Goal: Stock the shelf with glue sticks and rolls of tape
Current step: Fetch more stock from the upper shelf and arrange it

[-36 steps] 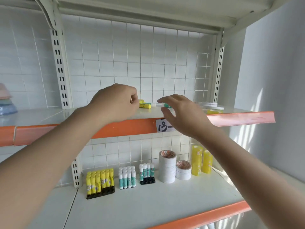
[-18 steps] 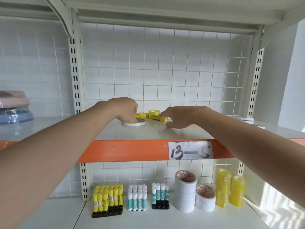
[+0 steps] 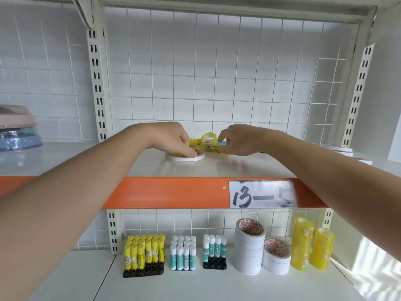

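Since a moment ago you're now pinching a yellow glue stick [image 3: 211,148] in your right hand [image 3: 240,141], while your left hand [image 3: 173,140] fingertips are pressing the flat white tape roll [image 3: 184,157] underneath them, so you're grabbing stock.

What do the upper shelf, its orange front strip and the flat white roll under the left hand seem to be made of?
Upper shelf: probably painted metal, glossy white; it mirrors the hands faintly.
Orange strip: smooth painted metal or plastic, matte; which one is unclear.
White roll: likely paper-backed tape, dull white edge, under the left hand.
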Available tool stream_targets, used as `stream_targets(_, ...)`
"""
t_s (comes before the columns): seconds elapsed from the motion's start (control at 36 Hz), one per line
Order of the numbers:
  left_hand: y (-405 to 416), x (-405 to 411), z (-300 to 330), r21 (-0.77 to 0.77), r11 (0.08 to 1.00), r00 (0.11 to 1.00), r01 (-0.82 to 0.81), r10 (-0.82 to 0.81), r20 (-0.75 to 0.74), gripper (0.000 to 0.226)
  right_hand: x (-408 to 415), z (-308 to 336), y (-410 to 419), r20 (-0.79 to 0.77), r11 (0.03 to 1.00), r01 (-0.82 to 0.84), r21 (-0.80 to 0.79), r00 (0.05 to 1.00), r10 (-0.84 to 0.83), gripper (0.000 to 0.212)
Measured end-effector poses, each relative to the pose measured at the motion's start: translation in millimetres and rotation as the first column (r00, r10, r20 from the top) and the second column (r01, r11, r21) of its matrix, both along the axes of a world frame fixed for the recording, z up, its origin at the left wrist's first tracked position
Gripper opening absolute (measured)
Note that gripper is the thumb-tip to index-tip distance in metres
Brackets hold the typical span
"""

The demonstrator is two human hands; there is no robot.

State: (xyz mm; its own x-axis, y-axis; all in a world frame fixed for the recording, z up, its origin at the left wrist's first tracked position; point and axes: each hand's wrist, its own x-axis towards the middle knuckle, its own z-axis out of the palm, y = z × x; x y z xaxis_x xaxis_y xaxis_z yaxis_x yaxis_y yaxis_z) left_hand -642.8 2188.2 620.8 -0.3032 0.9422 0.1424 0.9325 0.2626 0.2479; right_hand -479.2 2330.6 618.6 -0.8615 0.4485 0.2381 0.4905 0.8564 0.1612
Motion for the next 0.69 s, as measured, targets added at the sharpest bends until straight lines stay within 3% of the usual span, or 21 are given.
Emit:
stream_targets(0.11,-2,0,1,0.011,0.998,0.997,-0.067,0.067,-0.025,0.054,1,-4,0,0.039,0.999,0.031,0.018,0.999,-0.032,0.041)
stream_targets(0.28,3,4,-3,-0.139,0.985,0.994,-0.105,0.098,-0.057,0.080,0,-7,3,-0.008,1.000,0.012,-0.004,1.000,-0.012,0.031)
stream_targets(0.42,5,-2,-3,-0.077,0.994,0.996,-0.083,0.082,-0.024,0.082,-1,-8,5,-0.046,1.000,-0.012,-0.001,0.999,0.012,0.036)
stream_targets(0.56,4,-5,1,0.050,0.997,0.998,-0.065,0.065,0.002,0.086,0,-4,0,0.018,0.999,0.035,0.023,0.999,-0.035,0.039)
stream_targets(0.69,-7,8,9,0.197,0.977,0.996,-0.079,0.086,-0.029,0.087,11,2,-12,-0.118,0.999,0.037,-0.025,0.992,-0.040,0.042)
